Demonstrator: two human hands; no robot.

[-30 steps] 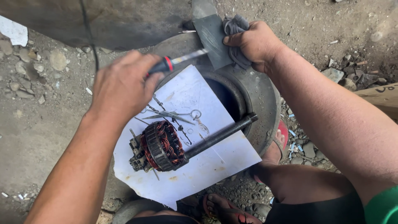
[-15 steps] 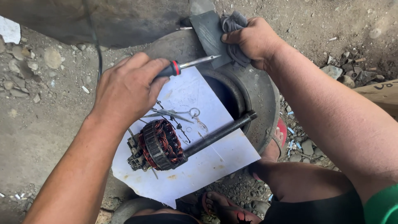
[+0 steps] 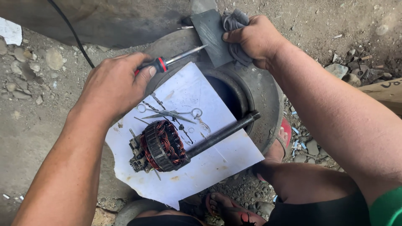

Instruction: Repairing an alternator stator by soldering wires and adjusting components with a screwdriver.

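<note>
Left hand (image 3: 115, 86): closed around a screwdriver (image 3: 169, 62), tip pointing at a grey pad (image 3: 211, 35). Right hand (image 3: 253, 39): gripping a grey rag (image 3: 234, 21) against that pad, on the tyre (image 3: 268, 90). White sheet (image 3: 217, 161): 1 copper-wound coil ring (image 3: 163, 146), 1 black rod (image 3: 222, 134), scissors (image 3: 171, 113).

A: Left hand (image 3: 113, 86)?
B: Fist closed on a red-and-black screwdriver (image 3: 169, 60), shaft pointing toward the grey rag (image 3: 234, 33) gripped by the right hand (image 3: 255, 39).
A: Below it?
B: Copper-wound stator (image 3: 163, 146) on black rod (image 3: 222, 134), lying on white sheet (image 3: 217, 163) over a tyre (image 3: 264, 96).
</note>
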